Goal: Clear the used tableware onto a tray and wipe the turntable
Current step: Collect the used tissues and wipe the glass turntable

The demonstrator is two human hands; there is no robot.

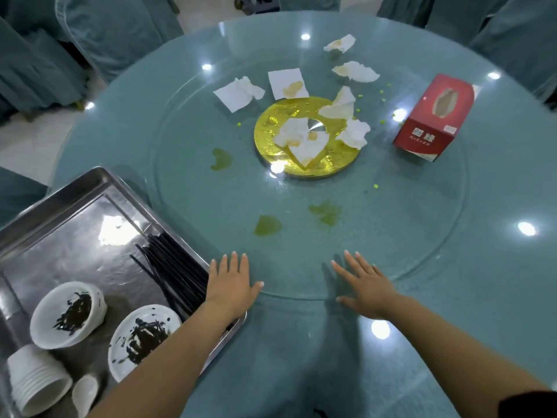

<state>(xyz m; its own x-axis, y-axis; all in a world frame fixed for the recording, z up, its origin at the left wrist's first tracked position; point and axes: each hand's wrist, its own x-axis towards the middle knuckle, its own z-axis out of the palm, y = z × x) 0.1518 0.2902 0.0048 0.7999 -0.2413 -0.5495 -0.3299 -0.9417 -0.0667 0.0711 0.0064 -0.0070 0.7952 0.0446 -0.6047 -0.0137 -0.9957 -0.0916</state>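
Tray [90,188] (holding bowls [67,315]) left of turntable [391,206].

turntable [391,206]: glossy glass | tray [75,188]: shiny scuffed metal | napkins [238,93]: crumpled paper | tissue box [434,116]: cardboard

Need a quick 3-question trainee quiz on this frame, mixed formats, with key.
1. True or false: the chopsticks lie in the tray.
2. Where does the tissue box stand? A) in the tray B) on the turntable, right of the gold disc C) on a chair
3. Fill in: both the left hand and the right hand rest flat with fingers ____ .

Key: 1 true; 2 B; 3 straight.
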